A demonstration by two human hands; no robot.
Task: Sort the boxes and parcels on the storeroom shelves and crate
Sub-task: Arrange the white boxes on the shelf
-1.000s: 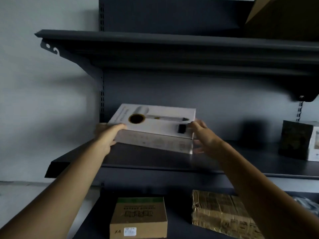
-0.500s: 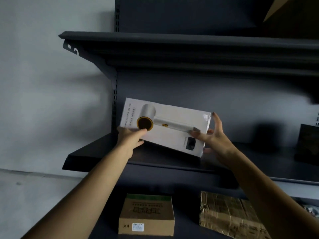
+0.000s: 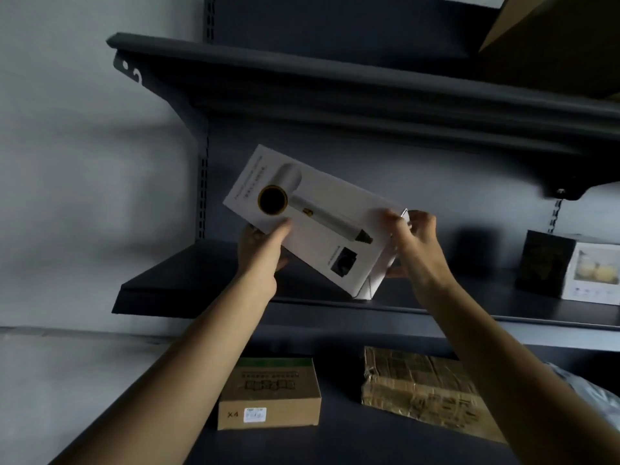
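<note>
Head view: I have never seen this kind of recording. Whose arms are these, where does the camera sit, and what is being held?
There is no machine here. A person wears a wide-angle camera on the head, so you look forward and down along their own two bare arms. The left hand and the right hand each have a grip on one end of a white box printed with a hair dryer, held tilted before the dark middle shelf. Further right on that shelf stands a black and white box. On the lower shelf lie a small brown carton marked X4 and a taped brown parcel. A cardboard box sits on the top shelf.
</note>
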